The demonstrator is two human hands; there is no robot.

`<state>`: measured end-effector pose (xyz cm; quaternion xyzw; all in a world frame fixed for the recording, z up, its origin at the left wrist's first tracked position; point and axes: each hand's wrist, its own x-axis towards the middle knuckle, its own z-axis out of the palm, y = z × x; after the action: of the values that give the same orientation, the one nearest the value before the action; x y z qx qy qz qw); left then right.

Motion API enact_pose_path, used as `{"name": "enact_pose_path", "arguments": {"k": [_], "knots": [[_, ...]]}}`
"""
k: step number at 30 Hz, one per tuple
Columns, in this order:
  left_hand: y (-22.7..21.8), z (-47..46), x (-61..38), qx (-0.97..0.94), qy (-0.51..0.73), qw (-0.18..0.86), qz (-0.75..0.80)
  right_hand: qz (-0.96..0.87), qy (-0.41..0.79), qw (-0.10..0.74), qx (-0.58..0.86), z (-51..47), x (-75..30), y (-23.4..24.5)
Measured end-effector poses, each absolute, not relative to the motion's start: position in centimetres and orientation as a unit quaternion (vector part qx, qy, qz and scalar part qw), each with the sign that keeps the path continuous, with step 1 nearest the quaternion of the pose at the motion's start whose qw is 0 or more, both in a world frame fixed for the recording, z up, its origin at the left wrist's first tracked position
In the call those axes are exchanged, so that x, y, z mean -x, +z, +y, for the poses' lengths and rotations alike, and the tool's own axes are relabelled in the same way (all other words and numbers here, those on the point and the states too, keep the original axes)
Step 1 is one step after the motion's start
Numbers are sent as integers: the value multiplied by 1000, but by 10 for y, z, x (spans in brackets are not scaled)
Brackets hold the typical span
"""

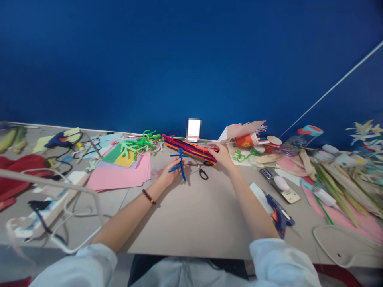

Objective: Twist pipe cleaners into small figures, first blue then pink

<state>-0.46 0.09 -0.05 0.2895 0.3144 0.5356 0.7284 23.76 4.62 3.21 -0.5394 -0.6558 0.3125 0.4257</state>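
Note:
A small blue pipe-cleaner figure (180, 163), with arms and legs bent out, is held upright in the closed fingers of my left hand (171, 171). In front of it lies a long bundle of pipe cleaners (190, 150) in orange, red and purple. My right hand (223, 156) has its fingers closed around the right end of that bundle; the exact strands it grips are hidden. A pair of scissors (204, 173) with black handles rests on the table just below the bundle, partly between my hands.
Green pipe-cleaner shapes (143, 142) lie on coloured paper (119, 175) to the left, near a white power strip (56, 203). On the right are a red paper cup (247, 140), a phone (281, 186), a blue glue gun (279, 215) and corn husks (344, 187). A blue wall (179, 71) stands behind.

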Motion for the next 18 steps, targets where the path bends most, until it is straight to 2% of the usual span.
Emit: {"name": "enact_pose_path", "arguments": {"k": [10,15,18], "knots": [[-2,0,6,-316,526,719,328,-450,561,428,547,43,-229,44],[-1,0,7,-318,532,709,338,-398,649,417,496,41,-230,53],[-2,1,7,-304,537,713,333,-424,705,376,427,34,-234,64]]}}
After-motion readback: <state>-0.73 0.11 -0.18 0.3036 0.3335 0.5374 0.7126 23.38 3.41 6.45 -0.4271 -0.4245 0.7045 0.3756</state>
